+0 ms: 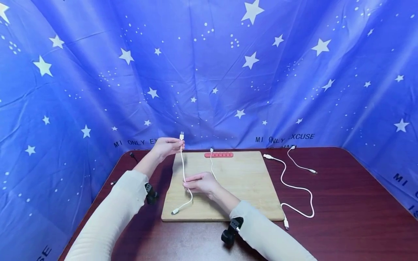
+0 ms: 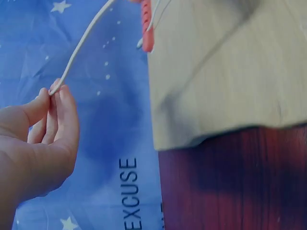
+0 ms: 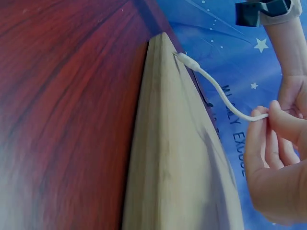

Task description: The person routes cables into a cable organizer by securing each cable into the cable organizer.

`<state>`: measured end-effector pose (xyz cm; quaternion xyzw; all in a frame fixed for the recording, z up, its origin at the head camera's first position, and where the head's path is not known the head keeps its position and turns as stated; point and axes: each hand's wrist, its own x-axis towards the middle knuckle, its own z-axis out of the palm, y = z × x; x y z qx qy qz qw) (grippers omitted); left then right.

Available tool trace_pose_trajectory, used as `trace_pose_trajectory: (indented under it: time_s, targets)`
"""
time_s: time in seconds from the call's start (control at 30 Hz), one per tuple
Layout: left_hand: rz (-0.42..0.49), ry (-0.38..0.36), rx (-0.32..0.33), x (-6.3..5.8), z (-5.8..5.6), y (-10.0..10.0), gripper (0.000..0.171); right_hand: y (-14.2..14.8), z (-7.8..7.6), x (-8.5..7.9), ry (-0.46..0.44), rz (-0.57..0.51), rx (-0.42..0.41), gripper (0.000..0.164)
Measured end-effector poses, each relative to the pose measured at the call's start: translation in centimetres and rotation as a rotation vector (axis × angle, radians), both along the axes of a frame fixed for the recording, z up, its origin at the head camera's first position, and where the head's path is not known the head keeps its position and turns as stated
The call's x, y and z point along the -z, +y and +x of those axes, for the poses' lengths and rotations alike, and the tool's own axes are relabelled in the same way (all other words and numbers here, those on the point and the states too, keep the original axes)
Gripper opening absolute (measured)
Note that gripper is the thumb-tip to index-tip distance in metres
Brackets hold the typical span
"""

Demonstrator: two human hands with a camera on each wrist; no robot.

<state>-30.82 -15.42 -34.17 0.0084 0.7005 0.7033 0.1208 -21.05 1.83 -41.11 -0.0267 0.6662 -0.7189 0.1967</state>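
– holding the white cable (image 1: 183, 161) where?
– pinching near the upper plug (image 1: 181, 135) with the left hand (image 1: 167, 147), pinching lower down with the right hand (image 1: 204, 183), dangling the bottom plug (image 1: 175, 211) over the wooden board (image 1: 248, 185)
– risking what?
– perhaps losing grip through pinching something so thin, or snagging the second cable (image 1: 212, 165), lying at the red strip (image 1: 218, 155), by swinging sideways

Middle cable (image 1: 212, 165) partly hidden, sleeves (image 1: 111, 210) cropped below

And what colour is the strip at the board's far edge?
The strip is pinkish red; the head view shows it best.
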Motion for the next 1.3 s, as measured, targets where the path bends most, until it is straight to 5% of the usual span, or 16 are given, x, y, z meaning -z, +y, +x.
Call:
trace_pose_trajectory:
  time_s: [0.23, 0.57, 0.93, 1.3]
  targets:
    - [0.01, 0.009, -0.044, 1.0, -0.3, 2.9, 0.037, 3.3, 0.3, 0.0, -0.028, 0.075, 0.057, 0.029]
    - [-0.001, -0.003, -0.045, 1.7, -1.1, 5.1, 0.037, 5.9, 0.7, 0.2, -0.052, 0.089, 0.037, 0.029]
    - [0.151, -0.158, -0.038, 2.0, -2.1, 6.4, 0.041, 7.9, 0.7, 0.0, -0.065, 0.088, 0.028, 0.033]
    - [0.145, -0.209, -0.036, 2.8, -2.6, 8.8, 0.038, 9.6, 1.0, 0.5, -0.101, 0.072, 0.024, 0.036]
